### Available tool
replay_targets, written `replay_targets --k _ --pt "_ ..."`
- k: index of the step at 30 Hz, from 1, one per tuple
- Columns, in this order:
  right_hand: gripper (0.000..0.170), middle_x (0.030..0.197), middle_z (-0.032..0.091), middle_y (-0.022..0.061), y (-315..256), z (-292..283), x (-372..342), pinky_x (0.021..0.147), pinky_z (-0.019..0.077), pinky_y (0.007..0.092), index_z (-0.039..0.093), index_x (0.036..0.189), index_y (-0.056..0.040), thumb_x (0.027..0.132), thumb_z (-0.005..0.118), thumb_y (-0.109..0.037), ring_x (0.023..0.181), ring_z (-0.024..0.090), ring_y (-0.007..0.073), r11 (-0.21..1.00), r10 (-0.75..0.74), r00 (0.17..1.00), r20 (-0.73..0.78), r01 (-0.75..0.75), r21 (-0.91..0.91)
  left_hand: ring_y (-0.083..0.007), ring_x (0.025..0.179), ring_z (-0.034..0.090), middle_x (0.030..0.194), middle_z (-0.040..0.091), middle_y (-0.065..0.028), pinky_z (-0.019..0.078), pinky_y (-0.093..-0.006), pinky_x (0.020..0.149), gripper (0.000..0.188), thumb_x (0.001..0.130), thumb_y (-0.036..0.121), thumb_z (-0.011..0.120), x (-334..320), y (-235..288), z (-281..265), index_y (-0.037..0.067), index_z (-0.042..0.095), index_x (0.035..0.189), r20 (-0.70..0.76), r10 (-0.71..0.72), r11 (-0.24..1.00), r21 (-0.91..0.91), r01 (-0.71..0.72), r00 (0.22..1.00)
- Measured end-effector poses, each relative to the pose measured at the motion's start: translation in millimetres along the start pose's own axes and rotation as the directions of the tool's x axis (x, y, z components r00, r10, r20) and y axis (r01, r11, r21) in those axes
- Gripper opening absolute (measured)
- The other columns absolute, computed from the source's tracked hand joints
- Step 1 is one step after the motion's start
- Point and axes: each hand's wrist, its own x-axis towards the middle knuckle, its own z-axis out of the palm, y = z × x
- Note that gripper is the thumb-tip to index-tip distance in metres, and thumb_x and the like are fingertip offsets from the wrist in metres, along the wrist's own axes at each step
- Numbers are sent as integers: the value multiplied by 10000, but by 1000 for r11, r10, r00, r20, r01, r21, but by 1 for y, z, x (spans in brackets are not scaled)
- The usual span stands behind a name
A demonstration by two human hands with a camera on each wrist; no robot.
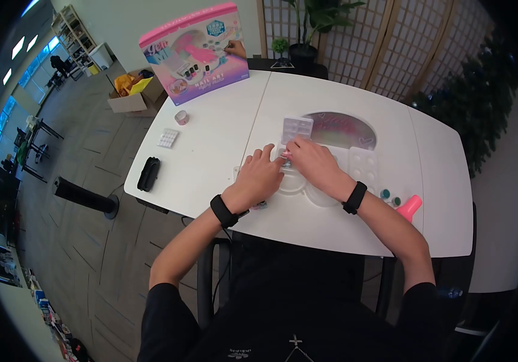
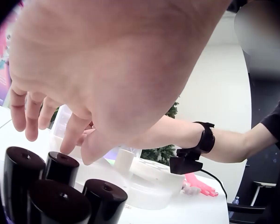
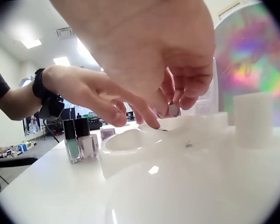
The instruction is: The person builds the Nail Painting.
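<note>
At the middle of the table, both hands meet over a white plastic nail-art stand (image 3: 114, 154). My right hand (image 1: 316, 161) pinches a small shiny, greyish piece (image 3: 174, 109) between thumb and fingers; its exact kind I cannot tell. Beside it, my left hand (image 1: 257, 176) reaches over the stand, its index fingertip right at the white surface and the other fingers loosely extended. Behind the hands stands a clear compartment case (image 1: 298, 127) with its lid raised. Nail polish bottles (image 3: 72, 145) with black caps (image 2: 105, 193) stand just below the left wrist.
An iridescent half-round panel (image 1: 355, 131) rises behind the stand. To the right lie a bright pink plastic piece (image 1: 411, 207) and small jars (image 1: 385, 193). At left are a black case (image 1: 148, 174), a white pack (image 1: 168, 138), a small tub (image 1: 181, 117) and a nail-art box (image 1: 198, 57).
</note>
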Motion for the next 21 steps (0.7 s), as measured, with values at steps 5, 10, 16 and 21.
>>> replay_targets --k 5,10,16,21 --pt "157 1070 656 150 -2 12 -2 729 638 434 648 1091 -3 954 672 -75 960 741 314 996 -30 998 51 35 -81 -456 1373 556 1586 476 -271 455 -574 1154 473 1016 217 693 -1 -1 2 78 648 1466 19 -5 1000 -8 5 1000" --pt "157 1052 670 140 1 14 -1 735 641 421 650 1093 -2 953 658 -73 948 748 306 994 -72 994 81 78 -77 -460 1378 551 1584 476 -275 456 -578 1150 471 1024 242 682 0 -1 4 77 641 1463 31 -3 1000 12 3 1000" --pt "147 1029 682 133 4 18 -2 740 638 405 648 1083 -8 957 654 -83 939 752 289 987 -125 991 49 130 -97 -462 1371 555 1581 479 -273 454 -585 1148 448 1022 239 683 1 -1 3 65 647 1433 26 1 1000 15 -2 1000" --pt "151 977 715 133 4 19 0 720 632 405 629 1091 0 969 646 -87 910 770 301 983 -136 990 46 141 -118 -433 1258 606 1580 498 -236 482 -578 1088 405 1018 163 648 3 -6 9 26 653 1400 -17 77 997 13 -77 997"
